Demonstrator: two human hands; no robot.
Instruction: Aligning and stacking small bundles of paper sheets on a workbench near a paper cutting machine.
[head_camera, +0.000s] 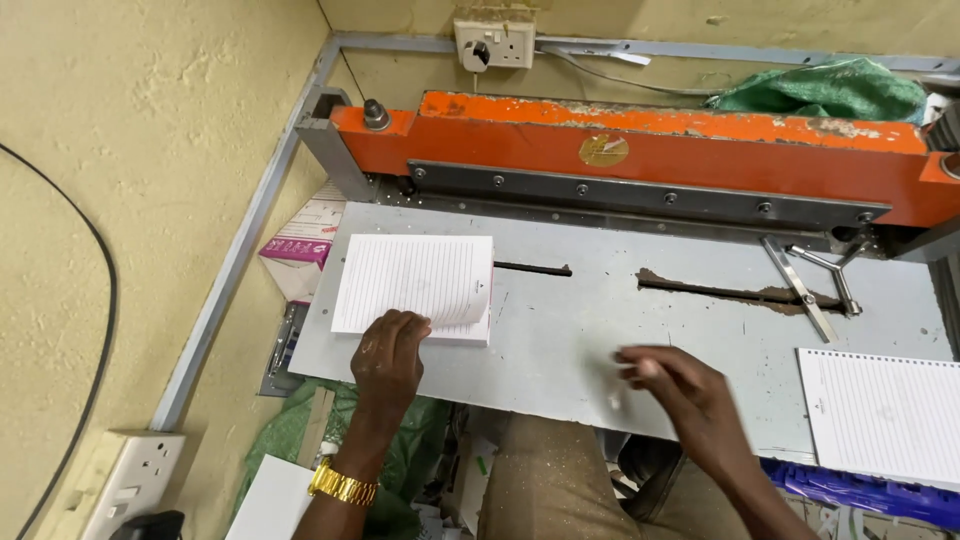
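We press the pad on the cutter bed.
Our left hand (388, 350) lies flat on the pad (415, 285); our right hand (680, 390), blurred, fingers loosely apart, hovers empty at 3 o'clock over the bed (600, 330).

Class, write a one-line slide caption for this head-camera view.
Left hand presses a stack of lined paper on a grey cutter table; right hand hovers.

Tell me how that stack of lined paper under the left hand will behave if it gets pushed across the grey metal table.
The stack of lined paper would probably slide easily, since the grey metal table looks smooth. Its loose sheets may fan or shift; the top one already curls up by the left hand. Single sheets look floppy, though the whole stack seems fairly firm.
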